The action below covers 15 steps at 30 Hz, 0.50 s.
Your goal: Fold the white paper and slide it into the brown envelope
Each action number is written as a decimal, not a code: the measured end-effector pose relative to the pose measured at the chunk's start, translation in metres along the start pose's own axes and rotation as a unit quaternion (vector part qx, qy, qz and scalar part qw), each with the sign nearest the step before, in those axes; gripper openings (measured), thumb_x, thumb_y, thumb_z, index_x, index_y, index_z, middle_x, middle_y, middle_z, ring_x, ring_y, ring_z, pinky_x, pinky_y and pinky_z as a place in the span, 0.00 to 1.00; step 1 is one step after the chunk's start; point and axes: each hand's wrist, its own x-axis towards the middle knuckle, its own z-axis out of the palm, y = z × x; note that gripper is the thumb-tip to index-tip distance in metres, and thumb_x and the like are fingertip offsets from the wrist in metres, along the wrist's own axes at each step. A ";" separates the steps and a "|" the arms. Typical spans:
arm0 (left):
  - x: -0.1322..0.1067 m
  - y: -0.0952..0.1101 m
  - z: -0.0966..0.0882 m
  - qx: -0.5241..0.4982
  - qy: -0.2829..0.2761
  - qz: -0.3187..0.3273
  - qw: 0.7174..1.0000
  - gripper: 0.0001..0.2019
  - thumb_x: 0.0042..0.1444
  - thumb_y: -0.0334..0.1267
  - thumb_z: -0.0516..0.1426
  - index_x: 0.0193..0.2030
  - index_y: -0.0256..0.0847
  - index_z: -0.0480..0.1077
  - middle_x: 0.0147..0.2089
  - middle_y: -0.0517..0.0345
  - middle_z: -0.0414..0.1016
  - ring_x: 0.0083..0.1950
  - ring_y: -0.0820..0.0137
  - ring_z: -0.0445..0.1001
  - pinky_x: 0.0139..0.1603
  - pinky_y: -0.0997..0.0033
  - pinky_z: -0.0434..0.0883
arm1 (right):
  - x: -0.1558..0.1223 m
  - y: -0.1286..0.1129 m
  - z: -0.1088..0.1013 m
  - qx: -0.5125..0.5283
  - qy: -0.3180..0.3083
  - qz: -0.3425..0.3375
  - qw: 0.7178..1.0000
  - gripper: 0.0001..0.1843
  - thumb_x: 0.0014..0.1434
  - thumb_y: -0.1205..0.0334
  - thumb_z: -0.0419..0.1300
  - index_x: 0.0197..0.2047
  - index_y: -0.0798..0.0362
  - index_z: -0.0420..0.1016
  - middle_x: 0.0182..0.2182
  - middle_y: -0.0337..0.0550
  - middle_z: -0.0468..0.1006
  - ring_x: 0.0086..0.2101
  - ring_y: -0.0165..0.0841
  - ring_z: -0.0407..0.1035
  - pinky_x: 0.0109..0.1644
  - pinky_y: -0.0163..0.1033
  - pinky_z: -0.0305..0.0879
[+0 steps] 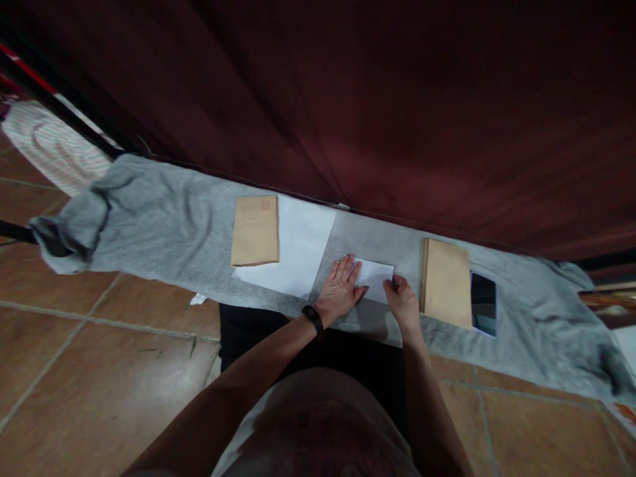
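The left hand [340, 288] has its fingers spread flat, gripping nothing, pressing the small white paper [376, 275] onto the grey cloth [163, 225] over the worktop. The right hand [402, 303] fingers pinch the paper's right edge. I judge the soft cloth could bunch underneath and skew the paper toward the brown envelope [447, 281] and phone [483, 303].

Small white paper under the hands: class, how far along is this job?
Done: the small white paper looks already folded down. In hand: left hand presses it flat, right hand pinches its edge. Left: flat white sheets partly under a brown paper envelope lie unfolded.
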 end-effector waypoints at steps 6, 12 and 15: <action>-0.002 -0.001 -0.006 -0.018 -0.003 0.002 1.000 0.34 0.69 0.53 0.50 0.72 0.29 0.54 0.76 0.34 0.50 0.78 0.52 0.45 0.76 0.45 0.48 | -0.001 0.001 -0.003 0.138 -0.050 0.008 0.989 0.26 0.56 0.37 0.57 0.32 0.55 0.77 0.25 0.42 0.76 0.28 0.35 0.68 0.33 0.38 0.63; -0.011 0.016 -0.021 -0.085 0.004 0.045 0.995 0.38 0.66 0.52 0.54 0.74 0.30 0.49 0.77 0.36 0.49 0.78 0.53 0.45 0.76 0.48 0.49 | -0.015 -0.033 -0.029 0.207 -0.024 -0.014 0.978 0.25 0.59 0.38 0.57 0.33 0.53 0.75 0.24 0.38 0.74 0.26 0.31 0.65 0.31 0.35 0.62; -0.005 0.030 -0.033 -0.193 0.033 -0.022 0.980 0.32 0.68 0.41 0.51 0.75 0.32 0.49 0.76 0.39 0.52 0.77 0.56 0.50 0.75 0.50 0.54 | -0.023 -0.058 -0.045 0.221 -0.032 -0.055 0.973 0.24 0.62 0.38 0.57 0.37 0.52 0.76 0.27 0.39 0.76 0.28 0.32 0.68 0.33 0.35 0.65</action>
